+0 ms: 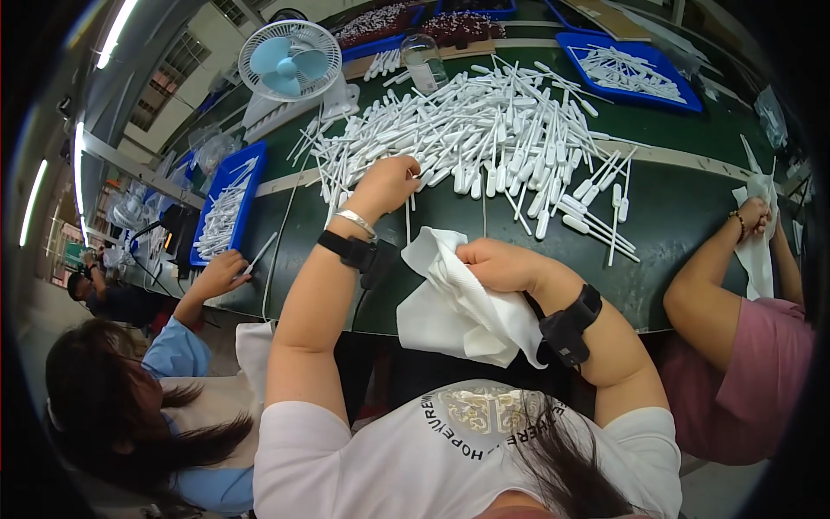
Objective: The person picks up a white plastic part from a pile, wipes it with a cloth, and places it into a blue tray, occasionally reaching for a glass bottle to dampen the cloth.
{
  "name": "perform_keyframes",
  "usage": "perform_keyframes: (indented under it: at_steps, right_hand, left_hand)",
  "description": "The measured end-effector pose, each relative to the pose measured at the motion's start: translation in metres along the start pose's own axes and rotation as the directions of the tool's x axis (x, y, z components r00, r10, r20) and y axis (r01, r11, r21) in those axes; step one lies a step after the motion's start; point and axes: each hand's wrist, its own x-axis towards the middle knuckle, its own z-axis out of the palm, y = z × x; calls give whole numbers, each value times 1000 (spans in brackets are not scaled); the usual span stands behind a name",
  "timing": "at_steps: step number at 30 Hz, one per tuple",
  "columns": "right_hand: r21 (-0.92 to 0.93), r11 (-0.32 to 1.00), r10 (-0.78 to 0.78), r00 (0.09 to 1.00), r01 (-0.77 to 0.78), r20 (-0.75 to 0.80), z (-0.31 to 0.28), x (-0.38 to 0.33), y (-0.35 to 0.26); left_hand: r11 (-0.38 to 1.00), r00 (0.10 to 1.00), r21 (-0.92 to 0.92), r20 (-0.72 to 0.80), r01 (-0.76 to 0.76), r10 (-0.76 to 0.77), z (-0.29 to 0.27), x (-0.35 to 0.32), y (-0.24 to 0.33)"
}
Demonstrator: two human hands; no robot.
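Observation:
Along the near edge of a big heap of white plastic droppers (510,130), my left hand (386,184) has its fingers curled in among the droppers. What the fingertips pinch, if anything, is hidden by the hand. A silver bangle (357,223) circles that wrist. Lower and to the right, my right hand (501,265) is closed on a bunched white cloth (458,303), which hangs over the table's near edge. Each of my forearms carries a black strapped device (571,327).
A blue tray (226,203) of droppers stands at left, beside a co-worker's hand (223,272) with a dropper. Another blue tray (635,73) sits far right. At right, a co-worker's hand (754,216) grips white cloth. A fan (290,60) and clear jar (424,65) stand behind.

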Motion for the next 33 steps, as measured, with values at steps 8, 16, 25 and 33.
perform_keyframes:
  at_steps: [8,16,25,33]
  right_hand:
    - [39,998,-55,996,58,-75,0,2,0]
    - [586,662,-200,864,467,-462,-19,1,5]
    - [547,520,-125,692,656,-711,-17,9,7]
    - [600,495,-145,741,629,-656,-21,5,11]
  left_hand:
    - [999,998,35,-54,-37,39,23,5,-11]
    - [123,990,-987,92,105,-107,-5,-45,32]
    - [-172,987,-972,160,157,-4,19,-62,55]
    - [-208,969,-947,247,246,23,29,-64,59]
